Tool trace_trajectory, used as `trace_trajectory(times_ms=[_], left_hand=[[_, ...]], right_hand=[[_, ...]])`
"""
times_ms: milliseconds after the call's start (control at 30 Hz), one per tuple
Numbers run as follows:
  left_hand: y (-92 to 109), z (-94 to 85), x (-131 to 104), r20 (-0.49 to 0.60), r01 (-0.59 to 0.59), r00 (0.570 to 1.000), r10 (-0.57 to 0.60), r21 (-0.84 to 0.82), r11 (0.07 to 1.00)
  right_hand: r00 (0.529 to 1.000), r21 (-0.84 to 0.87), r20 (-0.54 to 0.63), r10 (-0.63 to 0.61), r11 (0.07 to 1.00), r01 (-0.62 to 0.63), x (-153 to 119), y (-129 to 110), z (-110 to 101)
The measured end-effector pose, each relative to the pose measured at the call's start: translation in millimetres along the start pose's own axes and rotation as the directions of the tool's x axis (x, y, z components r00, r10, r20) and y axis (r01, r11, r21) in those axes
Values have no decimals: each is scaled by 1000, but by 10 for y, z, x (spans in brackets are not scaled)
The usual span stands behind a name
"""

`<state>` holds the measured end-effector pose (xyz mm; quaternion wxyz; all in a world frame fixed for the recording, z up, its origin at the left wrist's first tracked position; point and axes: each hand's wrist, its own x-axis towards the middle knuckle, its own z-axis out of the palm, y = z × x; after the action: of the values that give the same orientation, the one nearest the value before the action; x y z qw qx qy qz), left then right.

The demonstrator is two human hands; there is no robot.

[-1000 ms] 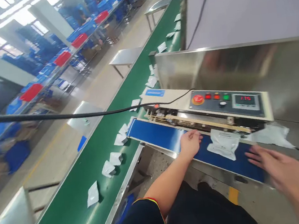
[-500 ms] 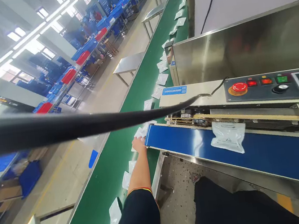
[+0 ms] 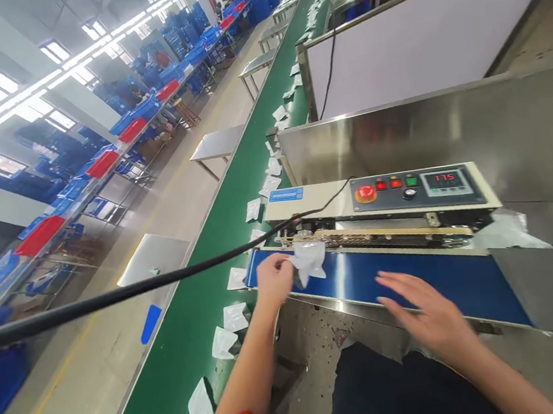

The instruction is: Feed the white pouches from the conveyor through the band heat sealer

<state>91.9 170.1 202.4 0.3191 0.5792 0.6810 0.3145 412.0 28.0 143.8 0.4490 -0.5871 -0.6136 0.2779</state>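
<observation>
My left hand [image 3: 276,278] pinches the left edge of a small white pouch [image 3: 310,260], holding it over the near-left end of the blue belt [image 3: 360,274]. The pouch lies close to the guide strip of the sealing machine [image 3: 319,203]. My right hand [image 3: 422,303] hovers over the front edge of the blue belt, fingers apart and holding nothing. At the right end of the machine, a crumpled white pouch [image 3: 506,232] sits by the belt's exit. More white pouches [image 3: 235,317] lie on the green conveyor [image 3: 173,354] beside my left forearm.
A black cable [image 3: 164,278] stretches across the view above the green conveyor. The control panel [image 3: 415,190] has a red stop button and a lit display. Metal tables [image 3: 218,143] stand beyond the conveyor. A steel panel [image 3: 398,131] rises behind the machine.
My left hand has moved from the green conveyor to the blue belt with a pouch. My right hand has come into view. The view has turned to the right.
</observation>
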Motion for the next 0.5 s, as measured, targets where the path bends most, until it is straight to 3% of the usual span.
trace_trajectory(times_ms=[67, 133, 167, 233, 300, 367, 500], left_hand=[[330, 546, -222, 229, 35, 973, -8, -117, 993], [581, 1078, -434, 405, 125, 914, -20, -235, 964], [675, 1328, -541, 469, 192, 882, -30, -302, 934], [803, 1793, -758, 563, 341, 825, -45, -433, 835], [876, 2216, -965, 623, 419, 782, -10, -514, 749], [927, 2601, -1125, 637, 382, 769, 49, -519, 765], [1066, 3270, -1195, 548, 230, 836, 19, -381, 895]], right_hand=[[980, -22, 19, -198, 980, 198, 225, -74, 27], [973, -41, -10, -229, 973, 228, 307, -52, -109], [984, -42, -36, -172, 984, 171, 287, -4, -229], [988, -18, -139, 67, 997, -70, 159, 153, -518], [890, 65, -288, 352, 935, -349, -10, 363, -805], [731, 211, -391, 559, 827, -520, -144, 596, -1041], [481, 575, -342, 807, 585, -572, -195, 1045, -1367]])
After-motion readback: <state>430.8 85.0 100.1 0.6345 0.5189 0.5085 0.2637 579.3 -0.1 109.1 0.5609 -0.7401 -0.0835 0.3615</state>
